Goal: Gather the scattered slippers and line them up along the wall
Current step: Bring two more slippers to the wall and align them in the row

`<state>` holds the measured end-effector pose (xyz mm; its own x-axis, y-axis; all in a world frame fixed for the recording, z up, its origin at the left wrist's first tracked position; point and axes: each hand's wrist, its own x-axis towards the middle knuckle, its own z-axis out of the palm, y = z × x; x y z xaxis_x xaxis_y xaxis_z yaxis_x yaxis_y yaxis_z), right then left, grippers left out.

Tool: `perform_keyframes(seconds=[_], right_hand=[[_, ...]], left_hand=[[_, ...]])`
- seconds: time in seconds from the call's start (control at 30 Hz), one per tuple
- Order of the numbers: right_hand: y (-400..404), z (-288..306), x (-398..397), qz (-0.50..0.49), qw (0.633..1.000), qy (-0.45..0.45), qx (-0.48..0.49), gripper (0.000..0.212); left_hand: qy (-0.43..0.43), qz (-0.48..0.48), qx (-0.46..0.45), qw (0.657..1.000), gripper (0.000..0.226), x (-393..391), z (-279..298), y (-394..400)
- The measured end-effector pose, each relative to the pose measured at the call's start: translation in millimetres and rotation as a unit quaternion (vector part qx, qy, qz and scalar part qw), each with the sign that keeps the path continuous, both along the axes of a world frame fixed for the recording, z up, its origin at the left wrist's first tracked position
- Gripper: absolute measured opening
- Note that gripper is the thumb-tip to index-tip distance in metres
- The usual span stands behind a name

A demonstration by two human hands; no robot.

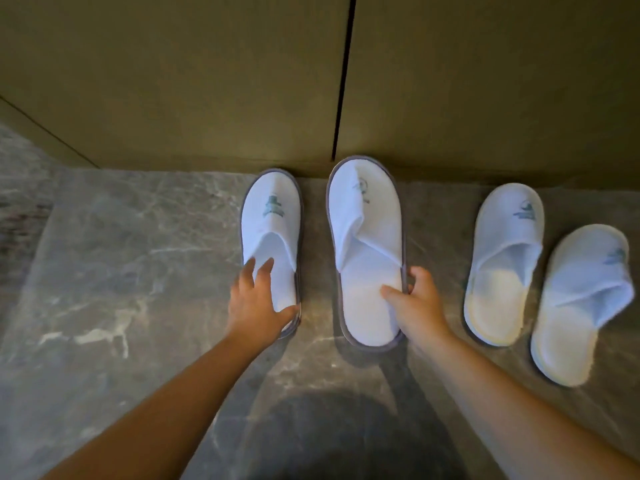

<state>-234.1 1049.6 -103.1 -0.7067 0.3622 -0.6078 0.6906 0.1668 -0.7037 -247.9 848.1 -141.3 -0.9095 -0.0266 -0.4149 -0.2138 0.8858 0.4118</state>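
Four white slippers lie toes toward the wall (207, 81) on the marble floor (121, 271). The left hand (254, 306) rests with fingers spread on the heel of the leftmost grey-trimmed slipper (273, 216). The right hand (414, 304) pinches the right edge of the second grey-trimmed slipper (363, 244), thumb on the insole. Two yellow-trimmed slippers (505, 258) (581, 303) lie to the right, the far one angled and farther from the wall.

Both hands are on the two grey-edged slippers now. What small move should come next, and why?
Probably let these go and shift the far-right slipper toward the wall. The grey-edged slippers already sit with toes at the wall, but that one lies farther back and tilted, out of line with its neighbour.
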Motion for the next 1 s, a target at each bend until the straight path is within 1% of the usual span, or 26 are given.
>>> perform_keyframes(seconds=[0.13, 0.23, 0.33, 0.4, 0.47, 0.53, 0.6, 0.67, 0.77, 0.9, 1.0], right_hand=[[-15, -14, -1, -0.016, 0.998, -0.045, 0.028, 0.053], [-25, -32, -3, -0.042, 0.998, -0.035, 0.027, 0.052], [-30, -51, 0, -0.032, 0.998, -0.042, 0.021, 0.050], [-28, -62, 4, -0.024, 0.998, -0.053, 0.035, 0.050], [-28, -70, 7, 0.004, 0.994, -0.044, 0.096, 0.057], [-29, -73, 6, 0.056, 0.980, -0.017, 0.190, 0.072], [-35, -73, 7, 0.101, 0.963, -0.008, 0.250, 0.089], [-44, -76, 12, 0.143, 0.949, -0.026, 0.279, 0.104], [-61, -83, 24, 0.195, 0.929, -0.070, 0.308, 0.115], [-68, -90, 24, 0.207, 0.919, -0.068, 0.329, 0.120], [-69, -93, 25, 0.226, 0.916, -0.039, 0.328, 0.116]], left_hand=[[-0.022, 0.030, 0.011, 0.999, 0.093, 0, -15, -4], [-0.023, 0.030, 0.009, 0.999, 0.100, 6, -30, -7], [-0.033, 0.037, -0.007, 0.999, 0.106, 11, -45, -4], [-0.032, 0.029, -0.024, 0.999, 0.106, 13, -52, 0], [-0.023, 0.028, -0.033, 0.999, 0.105, 15, -57, 2], [-0.016, 0.032, -0.032, 0.999, 0.105, 15, -58, 2], [-0.019, 0.042, -0.021, 0.999, 0.105, 16, -58, 2], [-0.018, 0.051, -0.008, 0.999, 0.105, 18, -57, 1], [-0.015, 0.055, 0.005, 0.998, 0.103, 19, -54, 1], [-0.021, 0.062, 0.009, 0.998, 0.099, 17, -52, 1], [-0.016, 0.069, 0.000, 0.998, 0.094, 19, -53, 1]])
